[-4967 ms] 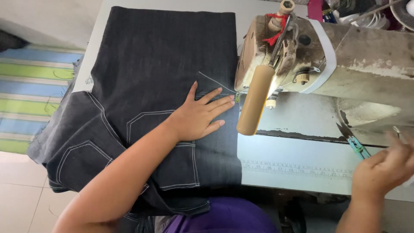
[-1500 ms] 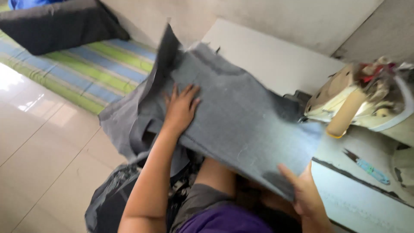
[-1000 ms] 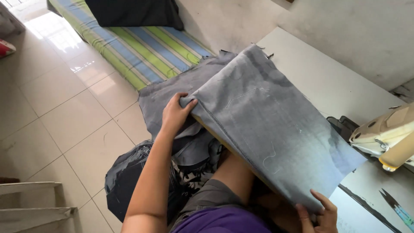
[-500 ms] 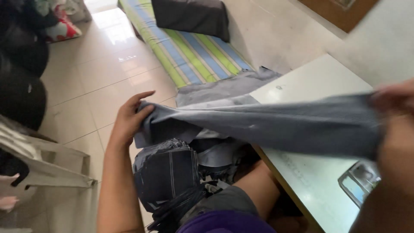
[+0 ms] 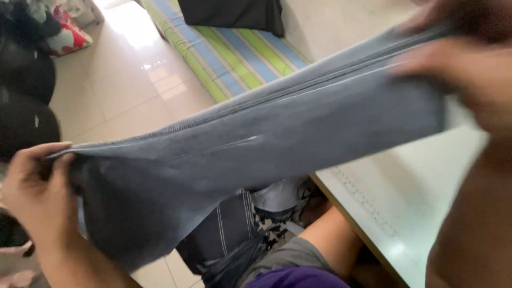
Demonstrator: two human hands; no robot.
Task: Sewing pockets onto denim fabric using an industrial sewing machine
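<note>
**Hands stretching a grey denim panel taut**

The left hand [image 5: 37, 186], at eight o'clock, is pinching one corner of the grey folded denim panel with pale stitching [image 5: 256, 154]. The right hand [image 5: 458, 64], blurred at two o'clock, is clamping the far end, so the cloth is hanging stretched in the air between them, above the pale table edge [image 5: 405, 213] and a dark bag of fabric pieces [image 5: 234, 234] at six o'clock

right hand [image 5: 469, 58] blurred, cut off at edge, table [image 5: 426, 202] partly hidden
</note>
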